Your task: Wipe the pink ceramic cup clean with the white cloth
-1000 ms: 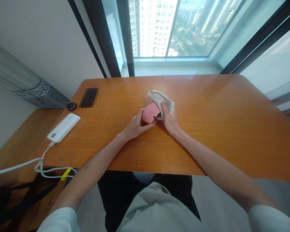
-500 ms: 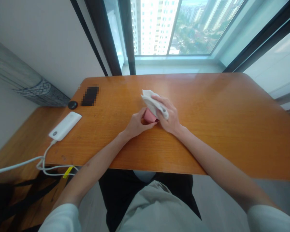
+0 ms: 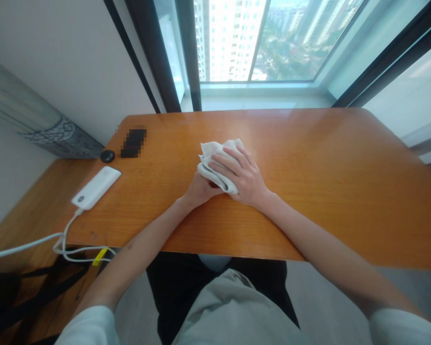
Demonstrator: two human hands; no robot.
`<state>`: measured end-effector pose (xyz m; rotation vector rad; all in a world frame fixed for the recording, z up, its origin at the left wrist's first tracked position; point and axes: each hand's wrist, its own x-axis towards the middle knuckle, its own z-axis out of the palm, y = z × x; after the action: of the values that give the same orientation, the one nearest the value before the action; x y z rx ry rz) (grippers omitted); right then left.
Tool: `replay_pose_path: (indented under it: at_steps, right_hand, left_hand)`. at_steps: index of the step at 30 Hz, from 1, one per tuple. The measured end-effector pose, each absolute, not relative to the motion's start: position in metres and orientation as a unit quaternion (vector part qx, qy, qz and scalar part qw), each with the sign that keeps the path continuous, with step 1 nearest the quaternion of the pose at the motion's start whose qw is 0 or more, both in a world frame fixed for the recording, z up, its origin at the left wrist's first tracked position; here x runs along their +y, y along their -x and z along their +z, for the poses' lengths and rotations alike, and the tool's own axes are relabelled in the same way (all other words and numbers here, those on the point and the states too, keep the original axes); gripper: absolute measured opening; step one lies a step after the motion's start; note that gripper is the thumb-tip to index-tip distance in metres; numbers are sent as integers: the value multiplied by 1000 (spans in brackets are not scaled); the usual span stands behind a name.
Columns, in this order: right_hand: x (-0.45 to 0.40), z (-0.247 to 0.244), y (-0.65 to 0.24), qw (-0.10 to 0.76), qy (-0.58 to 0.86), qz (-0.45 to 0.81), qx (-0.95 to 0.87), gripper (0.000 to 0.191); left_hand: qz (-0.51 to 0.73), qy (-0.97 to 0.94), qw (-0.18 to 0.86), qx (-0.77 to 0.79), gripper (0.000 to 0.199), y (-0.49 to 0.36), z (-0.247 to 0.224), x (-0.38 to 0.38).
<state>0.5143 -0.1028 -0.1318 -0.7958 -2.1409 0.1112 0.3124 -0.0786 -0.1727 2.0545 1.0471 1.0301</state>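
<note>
A folded white cloth (image 3: 210, 152) lies under the fingers of my right hand (image 3: 247, 176), near the middle of the wooden table. The right palm presses the cloth down from above, its fingers pointing left across it. Below and left of the cloth is my left hand (image 3: 201, 189), its fingers mostly covered by the cloth. The pink object that the left hand was around is hidden under the cloth now.
On the left of the table (image 3: 330, 191) lie a white power bank (image 3: 97, 188) with a white cable (image 3: 25, 247), a round black item (image 3: 107, 156) and a dark pixelated object (image 3: 133, 143). A window stands behind the table.
My right hand has moved the cloth left and down over the pink object and my left fingers, covering both. The cloth is spread wider. My left hand has stayed nearly in place.
</note>
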Motion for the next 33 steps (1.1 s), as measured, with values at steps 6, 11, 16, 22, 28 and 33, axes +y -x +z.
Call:
replay_pose_path:
  at_steps: [6,11,16,22,28,33]
  right_hand:
    - [-74,-162,-523,588,486,312,-566,59]
    - [-50,-187,-532,605,456,481,-441,62]
    - [-72,-167,-528,597,465,365,-543,58]
    - [-109,-131,-518,393,306,57,-866,50]
    - [-98,-136,-524,432,332,83,-834,50]
    - [-73,-160,-528,595,478,338,-551,58]
  left_hand:
    - [407,-761,309,399,56,-315,-161,-85]
    - [405,-764,306,398,62,-313,-161,-85]
    - [400,-769,304,394,70,-312,-163,-84]
    - [349,-757,323,448,37,-316,-167,-79]
    - [380,-758,328,418,40,-315,-167,-80]
    - [404,-763,314,395,66,-313,-166,-83]
